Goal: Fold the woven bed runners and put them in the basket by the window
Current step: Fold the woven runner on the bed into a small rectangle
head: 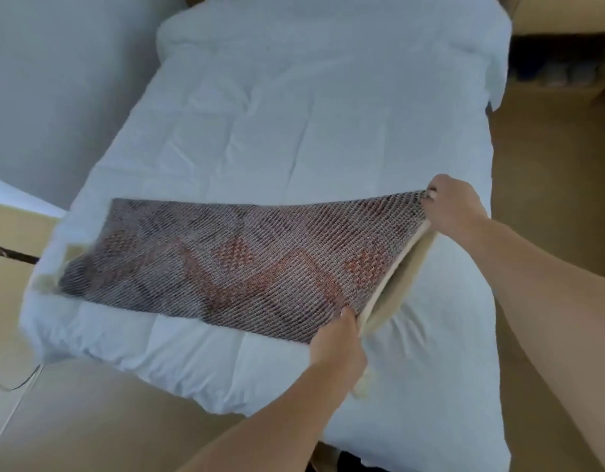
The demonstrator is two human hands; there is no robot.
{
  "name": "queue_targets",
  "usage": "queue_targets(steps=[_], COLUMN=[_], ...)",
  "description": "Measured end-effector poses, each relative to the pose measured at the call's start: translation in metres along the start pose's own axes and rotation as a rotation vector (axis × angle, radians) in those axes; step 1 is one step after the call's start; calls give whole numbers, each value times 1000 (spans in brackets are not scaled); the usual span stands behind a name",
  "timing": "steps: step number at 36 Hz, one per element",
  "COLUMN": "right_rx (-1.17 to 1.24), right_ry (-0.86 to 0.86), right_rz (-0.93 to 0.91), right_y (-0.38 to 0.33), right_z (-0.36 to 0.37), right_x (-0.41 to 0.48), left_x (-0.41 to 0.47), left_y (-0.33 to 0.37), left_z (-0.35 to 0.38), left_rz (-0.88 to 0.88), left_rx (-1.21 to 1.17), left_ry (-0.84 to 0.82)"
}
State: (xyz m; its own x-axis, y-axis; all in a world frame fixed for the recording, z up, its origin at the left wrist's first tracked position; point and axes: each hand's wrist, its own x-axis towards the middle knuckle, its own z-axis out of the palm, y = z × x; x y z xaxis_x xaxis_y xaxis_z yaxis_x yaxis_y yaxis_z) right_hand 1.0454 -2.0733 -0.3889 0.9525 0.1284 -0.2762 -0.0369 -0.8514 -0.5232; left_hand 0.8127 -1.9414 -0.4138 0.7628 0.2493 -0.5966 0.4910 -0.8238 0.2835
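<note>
A woven bed runner [205, 264] lies across the foot of the bed [328, 131]. Its left end reaches the bed's left edge, where motion blur smears the weave and a pale strip beside it. The right end is lifted off the bed near the right edge, showing a beige backing [396, 291].

The left hand [338, 345] grips the near corner of that raised end. Its thumb is pressed on the patterned face, and its other fingers curl under the cloth, out of sight. The right hand [455, 209] holds the far corner, its fingertips pinching the edge. Its thumb is probably tucked behind the cloth, but this cannot be told for sure. Both forearms run out of the frame at the bottom and right.

The head of the bed is cut off at the top. Past the bed's far right corner, a dark recess [559, 63] holds shapes too blurred to name. Off the near left corner, a thin cable [8, 389] loops on the floor [90, 420], partly cut by the frame edge.
</note>
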Motion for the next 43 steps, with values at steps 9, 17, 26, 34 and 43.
queue_targets(steps=[9,17,26,34,43], right_rx=[143,475,702,785,892], right_ry=[40,-28,-145,-212,-116], right_rz=[-25,53,-55,-82,-17], right_y=[-95,-178,-257,-326,-385], right_z=[-33,-18,6,-6,41], right_x=[-42,-52,-49,-126,-139], left_x=[-61,-111,-161,-176,-171], left_y=[-61,-118,-165,-218,-302], left_z=[-98,-142,-156,-164,-186], left_rz=[81,107,-6,-85,5], left_rx=[9,-56,-18,-105,-185], left_ry=[127,261,390,602,613])
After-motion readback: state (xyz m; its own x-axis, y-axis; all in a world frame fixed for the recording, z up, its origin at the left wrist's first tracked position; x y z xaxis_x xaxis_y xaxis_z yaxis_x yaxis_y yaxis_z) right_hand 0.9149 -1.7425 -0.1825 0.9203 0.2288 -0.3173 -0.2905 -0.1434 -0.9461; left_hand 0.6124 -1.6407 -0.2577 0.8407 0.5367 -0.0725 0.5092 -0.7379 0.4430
